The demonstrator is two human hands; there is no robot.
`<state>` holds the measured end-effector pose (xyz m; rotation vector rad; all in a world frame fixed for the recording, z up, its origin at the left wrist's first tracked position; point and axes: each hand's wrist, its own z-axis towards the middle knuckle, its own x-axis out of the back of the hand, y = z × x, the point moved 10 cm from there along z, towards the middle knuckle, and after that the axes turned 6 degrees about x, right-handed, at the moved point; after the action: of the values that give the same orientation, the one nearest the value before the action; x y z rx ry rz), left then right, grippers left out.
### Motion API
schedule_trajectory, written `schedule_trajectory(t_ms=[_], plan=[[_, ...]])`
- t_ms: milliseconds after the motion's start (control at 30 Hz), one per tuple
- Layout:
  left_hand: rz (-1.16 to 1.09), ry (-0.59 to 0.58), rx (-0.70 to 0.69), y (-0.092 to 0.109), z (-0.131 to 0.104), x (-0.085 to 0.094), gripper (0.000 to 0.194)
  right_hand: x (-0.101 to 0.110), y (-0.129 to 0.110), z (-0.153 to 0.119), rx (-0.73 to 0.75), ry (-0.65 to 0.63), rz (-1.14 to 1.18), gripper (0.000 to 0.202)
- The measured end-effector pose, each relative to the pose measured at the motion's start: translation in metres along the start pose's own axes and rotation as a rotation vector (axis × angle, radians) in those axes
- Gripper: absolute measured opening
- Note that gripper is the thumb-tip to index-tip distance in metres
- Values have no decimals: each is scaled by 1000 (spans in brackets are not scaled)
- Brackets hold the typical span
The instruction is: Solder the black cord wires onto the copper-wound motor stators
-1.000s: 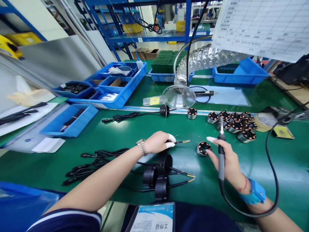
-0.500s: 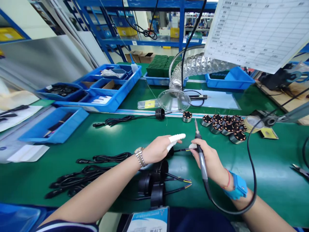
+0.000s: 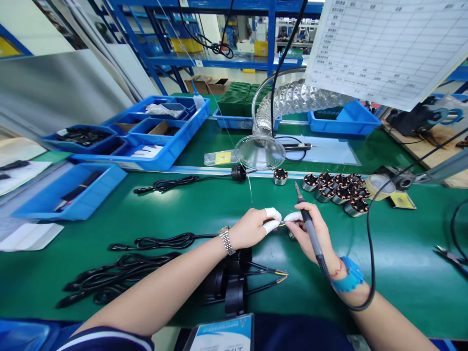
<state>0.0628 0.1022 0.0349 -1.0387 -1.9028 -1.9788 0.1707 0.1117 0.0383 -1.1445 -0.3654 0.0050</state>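
My left hand (image 3: 256,226), with white finger covers, pinches thin coloured wires (image 3: 281,224) near the middle of the green bench. Facing it, my right hand (image 3: 310,229) holds the soldering iron (image 3: 309,226) with its tip up and away from me, while its thumb and covered finger close at the same wires. A small part under the right fingers is mostly hidden. Black round caps (image 3: 236,295) with cables lie below my left forearm. Beyond my hands stand a single metal ring with copper windings (image 3: 280,177) and several more (image 3: 341,187) to the right.
A glass-like fume hood (image 3: 260,152) on a silver hose hangs over the bench. Blue trays (image 3: 73,195) stand at the left. One cable with a black cap (image 3: 239,172) lies farther back. Pliers (image 3: 451,256) are at the right, and a paper sheet (image 3: 383,48) hangs at upper right.
My left hand has closed its spread fingers on the wires, and my right fingers have come up to meet it. The soldering iron is still in my right hand.
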Motion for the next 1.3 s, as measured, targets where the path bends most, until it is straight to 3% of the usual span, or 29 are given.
schedule_trajectory(t_ms=[200,467,600,700,800,933,1033,1200,1300], plan=[[-75,-8,60,-7,1,0,19,2,-8,1,45,9,-46,32],[-137,-88,102,-8,6,-6,22,3,6,0,-58,45,-29,36],[-167,-75,157,-12,7,-2,23,1,5,-5,-73,53,-60,36],[-144,-39,183,-17,7,3,27,6,-11,-4,19,47,-115,34],[-122,-26,184,-19,7,7,29,17,-31,1,208,69,-272,31],[-139,-78,210,-20,7,3,30,-8,-44,1,530,-192,-438,27],[-190,-118,205,-17,6,1,31,-21,-40,-3,622,-300,-447,30],[-165,-121,197,-17,5,2,30,-12,-36,4,465,-144,-387,22],[-139,-84,215,-19,7,4,29,-8,-31,7,335,-123,-312,25]])
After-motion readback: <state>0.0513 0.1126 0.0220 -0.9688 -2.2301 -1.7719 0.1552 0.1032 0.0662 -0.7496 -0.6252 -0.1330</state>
